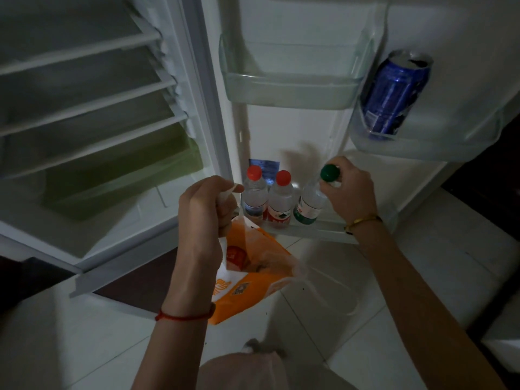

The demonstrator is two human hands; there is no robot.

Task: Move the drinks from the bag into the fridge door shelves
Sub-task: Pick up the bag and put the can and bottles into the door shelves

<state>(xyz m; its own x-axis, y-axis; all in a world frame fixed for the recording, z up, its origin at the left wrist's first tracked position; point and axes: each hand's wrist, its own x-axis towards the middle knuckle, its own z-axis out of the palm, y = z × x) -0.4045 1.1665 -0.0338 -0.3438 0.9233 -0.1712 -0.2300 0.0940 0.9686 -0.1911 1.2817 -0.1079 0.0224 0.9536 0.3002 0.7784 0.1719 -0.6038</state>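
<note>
My left hand (208,205) grips the handles of an orange and white plastic bag (253,280), which hangs open below it with a red item inside. My right hand (350,190) is closed around the neck of a green-capped bottle (309,206) standing in the lowest door shelf (323,230). Two red-capped water bottles (254,197) (280,201) stand to its left in the same shelf. A blue can (394,97) leans in a small clear door bin (427,142) at the upper right.
A wide clear door shelf (289,88) sits above the bottles. The fridge interior on the left has wire shelves (84,108) and a greenish drawer (123,175). White floor tiles (422,263) lie below; my knee (242,370) is at the bottom edge.
</note>
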